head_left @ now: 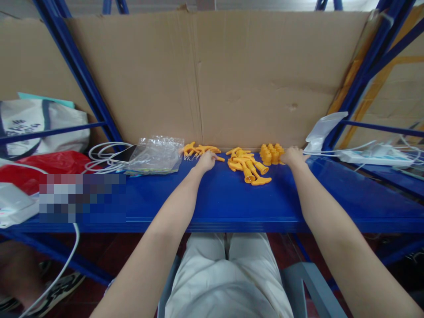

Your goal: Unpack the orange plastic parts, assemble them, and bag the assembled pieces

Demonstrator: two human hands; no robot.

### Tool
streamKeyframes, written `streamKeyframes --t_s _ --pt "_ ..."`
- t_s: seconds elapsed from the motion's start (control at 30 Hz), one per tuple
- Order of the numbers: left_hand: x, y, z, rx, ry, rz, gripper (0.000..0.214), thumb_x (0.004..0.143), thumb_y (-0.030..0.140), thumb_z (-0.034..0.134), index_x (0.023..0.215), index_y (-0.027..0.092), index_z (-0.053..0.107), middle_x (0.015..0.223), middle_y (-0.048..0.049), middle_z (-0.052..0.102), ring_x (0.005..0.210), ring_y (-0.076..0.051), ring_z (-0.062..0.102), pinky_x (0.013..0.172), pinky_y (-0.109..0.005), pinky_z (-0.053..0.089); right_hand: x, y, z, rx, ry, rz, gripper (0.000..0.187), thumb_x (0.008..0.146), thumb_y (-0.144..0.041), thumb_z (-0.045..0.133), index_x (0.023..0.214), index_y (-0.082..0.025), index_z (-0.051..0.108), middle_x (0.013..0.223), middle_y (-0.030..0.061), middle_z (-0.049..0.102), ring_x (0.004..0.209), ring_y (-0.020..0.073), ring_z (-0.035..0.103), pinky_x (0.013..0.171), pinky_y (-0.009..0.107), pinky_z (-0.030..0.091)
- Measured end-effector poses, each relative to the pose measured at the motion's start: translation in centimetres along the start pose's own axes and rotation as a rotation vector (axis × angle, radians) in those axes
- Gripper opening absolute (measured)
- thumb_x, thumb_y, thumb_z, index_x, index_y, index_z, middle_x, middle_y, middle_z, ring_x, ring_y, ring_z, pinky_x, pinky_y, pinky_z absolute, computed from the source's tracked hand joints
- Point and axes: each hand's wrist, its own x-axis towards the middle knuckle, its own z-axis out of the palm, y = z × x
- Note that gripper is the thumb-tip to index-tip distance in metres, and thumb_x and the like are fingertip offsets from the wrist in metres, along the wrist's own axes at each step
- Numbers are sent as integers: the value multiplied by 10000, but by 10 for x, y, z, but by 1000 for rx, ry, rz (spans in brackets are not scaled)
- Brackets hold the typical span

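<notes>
Some fingers of the left hand (207,161) curl against a slim yellow piece (220,159), grip unclear. Right hand (294,156), its finger opening hidden, meets upright, knobbly yellow pieces (270,154).

The pile of parts (247,170) lies on the shelf (225,203) before the cardboard (248,75), right of the bags (160,154).

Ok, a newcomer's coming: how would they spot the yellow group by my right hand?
On the blue table, look along the cardboard. Left of your right hand, the yellow group stands upright, packed close, unlike the loose heap alongside.
</notes>
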Motion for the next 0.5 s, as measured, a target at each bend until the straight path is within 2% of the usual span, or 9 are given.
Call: streamKeyframes --t_s 0.13,0.23,0.37,0.5 --pt "0 1 0 -10 -5 -1 334 804 29 507 929 118 804 1038 -136 782 1016 -243 716 1009 -383 541 6 -4 0 -14 -6 60 593 926 -404 487 1434 -102 528 1515 286 429 1372 409 411 1056 678 324" --pt "0 1 1 8 -70 8 293 784 40 527 864 115 799 955 -132 785 954 -246 724 961 -378 560 10 -9 0 -15 -35 80 618 915 -297 460 1492 -78 454 1583 278 360 1434 406 352 1086 703 294" --pt "1 -1 3 20 -115 1 298 750 25 530 844 111 799 937 -139 780 948 -254 722 985 -393 551 11 -21 3 26 12 -52 583 914 -289 457 1472 -122 481 1594 239 376 1442 395 351 1095 738 268" --pt "2 -5 6 9 -35 51 416 734 -4 496 961 157 806 1037 -103 770 1096 -239 683 1098 -406 490 2 -41 3 51 57 -179 523 914 -272 467 1413 -134 544 1568 224 432 1415 385 406 1111 721 275"
